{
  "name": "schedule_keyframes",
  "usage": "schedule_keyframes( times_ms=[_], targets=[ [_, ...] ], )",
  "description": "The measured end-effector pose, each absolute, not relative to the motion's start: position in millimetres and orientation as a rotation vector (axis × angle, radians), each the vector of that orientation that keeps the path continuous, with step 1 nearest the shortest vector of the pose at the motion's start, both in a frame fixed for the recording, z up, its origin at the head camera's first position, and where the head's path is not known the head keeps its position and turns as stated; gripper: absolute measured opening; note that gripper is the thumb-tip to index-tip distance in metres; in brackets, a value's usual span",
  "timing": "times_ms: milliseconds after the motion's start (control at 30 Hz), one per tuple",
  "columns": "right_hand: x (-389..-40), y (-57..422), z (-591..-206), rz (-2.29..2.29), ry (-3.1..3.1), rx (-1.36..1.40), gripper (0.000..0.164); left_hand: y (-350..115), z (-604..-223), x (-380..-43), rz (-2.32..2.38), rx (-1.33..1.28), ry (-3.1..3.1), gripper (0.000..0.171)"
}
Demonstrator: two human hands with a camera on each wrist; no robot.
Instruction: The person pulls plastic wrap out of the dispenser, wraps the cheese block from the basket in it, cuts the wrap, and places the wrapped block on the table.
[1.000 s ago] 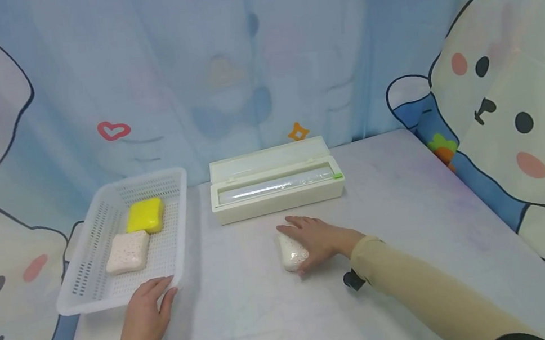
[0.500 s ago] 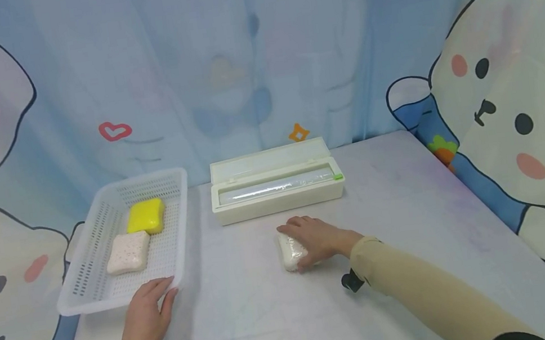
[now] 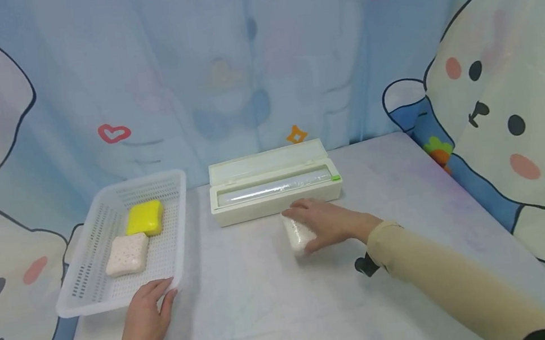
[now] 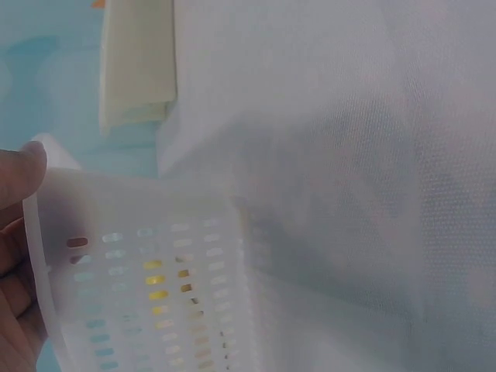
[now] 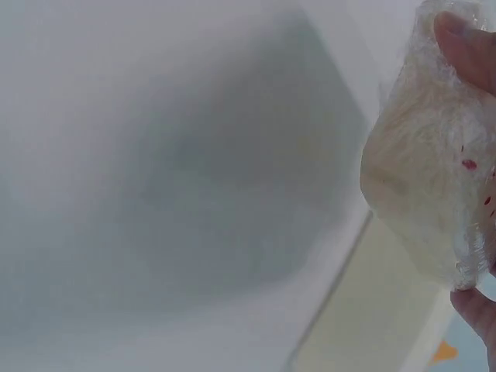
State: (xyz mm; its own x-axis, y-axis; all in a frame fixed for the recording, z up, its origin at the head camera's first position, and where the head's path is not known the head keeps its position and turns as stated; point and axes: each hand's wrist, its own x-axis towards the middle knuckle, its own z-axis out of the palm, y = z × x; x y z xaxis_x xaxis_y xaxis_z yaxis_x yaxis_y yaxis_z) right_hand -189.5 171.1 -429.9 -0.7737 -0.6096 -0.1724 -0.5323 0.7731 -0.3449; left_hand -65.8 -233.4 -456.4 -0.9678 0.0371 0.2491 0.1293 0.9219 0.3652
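Observation:
My right hand grips a pale bar of soap wrapped in clear film, just in front of the long cream cling film box. In the right wrist view, the wrapped soap shows red specks, with thumb and a finger at opposite ends, above the table. My left hand pinches the near right corner of a white perforated basket. In the left wrist view, thumb and fingers lie on either side of the basket's rim. Inside the basket rest a yellow bar and a white speckled bar.
The cling film box has its lid raised, a film roll inside and a green slider at its right end. A pale cloth covers the table. Behind hangs a blue cartoon curtain.
My right hand has lifted the wrapped soap off the table, moving it slightly back and right toward the cling film box. My left hand and the basket have stayed put.

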Motion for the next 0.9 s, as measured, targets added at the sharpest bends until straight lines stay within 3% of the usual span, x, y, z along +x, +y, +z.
schedule_keyframes(
  times_ms=[467, 900],
  targets=[
    [-198.5, 267.0, -379.1, -0.396, 2.813, -0.696, 0.094, -234.5, -454.8, -64.8, -0.588, -0.105, -2.866, 0.031],
    [-195.6, 348.6, -399.8, -0.321, 2.863, -0.539, 0.094, -232.1, -456.7, -64.1, -0.559, -0.125, -2.821, 0.029]
  ],
)
